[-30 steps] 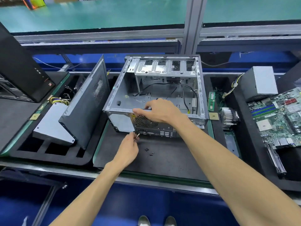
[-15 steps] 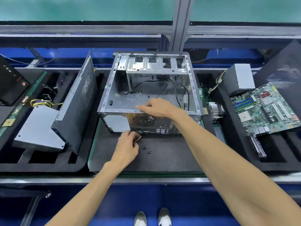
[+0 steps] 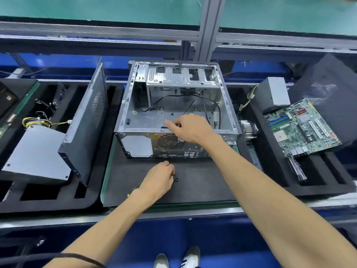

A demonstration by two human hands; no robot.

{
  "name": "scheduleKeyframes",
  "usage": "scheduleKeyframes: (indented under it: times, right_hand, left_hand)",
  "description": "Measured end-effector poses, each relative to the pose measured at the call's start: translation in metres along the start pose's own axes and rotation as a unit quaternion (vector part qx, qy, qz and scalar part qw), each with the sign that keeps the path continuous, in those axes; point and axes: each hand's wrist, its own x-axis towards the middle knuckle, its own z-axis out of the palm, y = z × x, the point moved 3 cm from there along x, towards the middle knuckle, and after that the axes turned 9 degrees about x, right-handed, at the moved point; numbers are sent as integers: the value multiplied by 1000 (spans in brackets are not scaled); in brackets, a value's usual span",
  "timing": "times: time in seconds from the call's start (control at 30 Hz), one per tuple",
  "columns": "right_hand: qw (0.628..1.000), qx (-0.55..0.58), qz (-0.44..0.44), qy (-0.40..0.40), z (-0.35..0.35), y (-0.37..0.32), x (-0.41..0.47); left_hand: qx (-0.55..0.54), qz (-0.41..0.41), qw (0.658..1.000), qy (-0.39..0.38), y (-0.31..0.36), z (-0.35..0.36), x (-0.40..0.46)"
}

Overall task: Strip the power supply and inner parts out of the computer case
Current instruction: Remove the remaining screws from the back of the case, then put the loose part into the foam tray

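- Steel computer case (image 3: 174,105) at frame centre, side open, mostly stripped; cables (image 3: 209,105) remaining.
- Right hand (image 3: 190,128) curled over near rim, grip unclear.
- Left hand (image 3: 159,179) pinching near loose screw (image 3: 176,178), lower centre.
- Next: probably freeing rear fan (image 3: 171,141).

Computer case (image 3: 135,117): bare silver-grey metal, black cables (image 3: 210,101) inside, round perforated fan grille (image 3: 170,141) w/ small yellow warning sticker (image 3: 155,136) just left of it. Mat (image 3: 202,188) under the case: dark grey, green edge. Left of case: grey side panel (image 3: 87,120) w/ dotted mesh patch, grey PSU (image 3: 36,153) w/ yellow/black wires. Right of case: green motherboard (image 3: 301,126), blue and white slots, red patch. Shelf (image 3: 96,8) beyond: teal.
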Motion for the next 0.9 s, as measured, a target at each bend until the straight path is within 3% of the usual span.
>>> scheduleKeyframes:
  times: [0.2, 0.3, 0.43, 0.53, 0.63, 0.77, 0.9]
  right_hand:
    - [991, 16, 22, 128, -1, -3, -23]
    - [978, 93, 19, 187, -5, -6, -39]
    - [912, 220, -42, 343, -6, -11, -75]
    - [873, 331, 19, 358, 20, -8, -100]
    - [808, 488, 138, 300, 60, 1, -119]
    - [671, 626, 318, 239, 108, 20, -136]
    - [539, 721, 380, 212, 126, 32, -144]
  left_hand:
    - [-5, 9, 999, -52, -1, -3, 5]
    - [-7, -8, 996, -90, 0, -6, 11]
    - [-7, -55, 991, -123, 7, -11, 18]
    - [-2, -67, 991, -118, 11, -10, 18]
    - [6, -75, 993, -94, 12, -12, 16]
    - [46, -56, 994, -78, 15, -10, 13]
    - [37, -47, 996, -66, 15, -8, 9]
